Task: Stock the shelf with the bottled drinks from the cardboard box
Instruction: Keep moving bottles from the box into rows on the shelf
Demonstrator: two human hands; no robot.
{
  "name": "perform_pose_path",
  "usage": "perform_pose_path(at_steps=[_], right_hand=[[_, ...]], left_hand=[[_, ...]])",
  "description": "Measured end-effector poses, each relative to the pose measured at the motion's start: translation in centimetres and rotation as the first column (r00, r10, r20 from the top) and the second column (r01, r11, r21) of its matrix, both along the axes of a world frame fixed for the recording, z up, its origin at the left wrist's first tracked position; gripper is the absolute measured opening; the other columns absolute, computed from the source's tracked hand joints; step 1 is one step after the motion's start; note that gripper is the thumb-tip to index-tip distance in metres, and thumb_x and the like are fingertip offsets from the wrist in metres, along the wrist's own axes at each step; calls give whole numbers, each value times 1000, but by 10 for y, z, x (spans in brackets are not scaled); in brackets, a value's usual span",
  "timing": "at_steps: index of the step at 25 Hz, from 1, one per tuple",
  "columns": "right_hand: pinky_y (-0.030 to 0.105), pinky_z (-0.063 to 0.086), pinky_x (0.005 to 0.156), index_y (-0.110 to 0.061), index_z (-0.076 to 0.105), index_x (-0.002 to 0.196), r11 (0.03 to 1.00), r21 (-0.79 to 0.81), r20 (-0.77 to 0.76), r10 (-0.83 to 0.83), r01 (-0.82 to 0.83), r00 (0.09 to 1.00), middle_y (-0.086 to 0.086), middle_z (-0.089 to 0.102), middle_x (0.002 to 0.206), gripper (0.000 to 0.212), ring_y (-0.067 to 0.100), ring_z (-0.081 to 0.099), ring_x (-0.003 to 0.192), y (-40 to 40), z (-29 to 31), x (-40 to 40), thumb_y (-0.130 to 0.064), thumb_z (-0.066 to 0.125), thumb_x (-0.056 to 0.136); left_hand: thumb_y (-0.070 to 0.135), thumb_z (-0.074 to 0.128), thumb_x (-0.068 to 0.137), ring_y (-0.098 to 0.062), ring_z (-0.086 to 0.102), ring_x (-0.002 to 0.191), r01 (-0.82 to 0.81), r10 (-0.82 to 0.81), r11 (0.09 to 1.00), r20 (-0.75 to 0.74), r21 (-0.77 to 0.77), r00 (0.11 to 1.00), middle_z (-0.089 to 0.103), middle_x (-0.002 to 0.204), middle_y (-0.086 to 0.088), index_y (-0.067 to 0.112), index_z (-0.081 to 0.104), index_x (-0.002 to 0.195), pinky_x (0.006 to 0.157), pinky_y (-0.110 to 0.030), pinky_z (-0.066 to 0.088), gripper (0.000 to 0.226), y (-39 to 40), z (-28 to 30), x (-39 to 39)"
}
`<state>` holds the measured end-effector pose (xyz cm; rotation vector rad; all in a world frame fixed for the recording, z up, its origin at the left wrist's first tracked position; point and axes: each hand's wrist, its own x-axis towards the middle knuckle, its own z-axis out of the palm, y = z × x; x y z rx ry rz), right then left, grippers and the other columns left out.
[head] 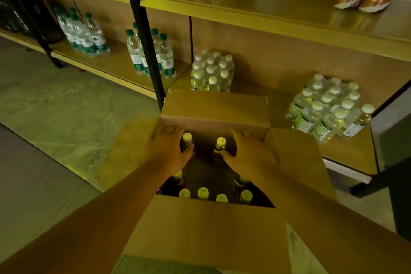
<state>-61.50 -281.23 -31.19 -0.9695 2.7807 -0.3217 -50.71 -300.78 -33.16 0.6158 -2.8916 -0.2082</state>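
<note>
I see a grey floor (55,100) under the box (206,227), wooden shelf (347,151) behind; labels unreadable. My left hand (169,151) and right hand (249,153) each grip a bottle (187,140), fingers curled.

A single head-worn wide-angle camera is looking forward and steeply down, sitting close above the open cardboard box (213,224). It is facing the shelf (275,18) just behind the box, whose boards are bending toward the picture's edges.
</note>
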Motion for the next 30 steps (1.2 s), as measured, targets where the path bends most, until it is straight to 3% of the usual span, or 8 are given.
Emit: perform_pose_path(at_steps=[8,15,19,21,23,26,30], right_hand=[[41,47,97,-19,33,147,999,-42,42,-8,10,999,4,42,148,68,25,39,136,-25,-63,-34,-52,56,92],[41,41,105,-17,26,153,992,-95,93,-77,86,993,4,33,155,75,26,31,142,-45,-105,-48,-46,59,93],[39,41,106,-18,27,152,973,-166,158,-133,159,978,5,33,154,77,26,34,141,-59,-135,-50,-42,65,90],[38,46,99,-17,40,144,916,-272,272,-220,295,937,6,43,144,72,26,44,132,-64,-152,-53,-39,73,84],[33,49,82,-15,48,133,832,-337,404,-294,440,866,7,51,131,64,24,54,116,-67,-165,-57,-36,77,80],[24,40,60,-13,52,123,798,-325,496,-312,507,810,5,57,118,51,17,54,94,-69,-176,-65,-32,77,83],[28,42,71,-14,55,123,760,-346,541,-319,551,779,1,57,112,45,14,52,92,-74,-186,-70,-26,76,85]], left_hand=[[57,44,86,-25,53,117,-45,43,998,57,35,997,57,125,1,26,46,127,87,-42,50,52,-15,-55,-34],[54,54,87,-26,42,131,-86,76,983,62,165,995,47,142,-2,22,38,142,93,-44,48,66,-26,-92,-53],[42,61,89,-28,42,132,-103,91,957,56,272,994,43,144,-6,16,31,147,94,-44,48,70,-31,-112,-63],[36,64,90,-27,48,127,-123,110,938,57,325,992,47,140,-8,13,33,144,90,-38,47,67,-33,-121,-70],[32,67,88,-26,55,118,-147,139,914,49,379,989,54,128,-10,9,42,135,81,-31,44,58,-34,-130,-79],[30,70,87,-28,62,100,-260,274,826,46,501,961,61,110,-11,6,51,118,71,-30,43,44,-34,-138,-90],[29,69,88,-28,61,90,-352,399,718,60,600,915,60,98,-9,8,55,104,65,-31,39,30,-36,-148,-98]])
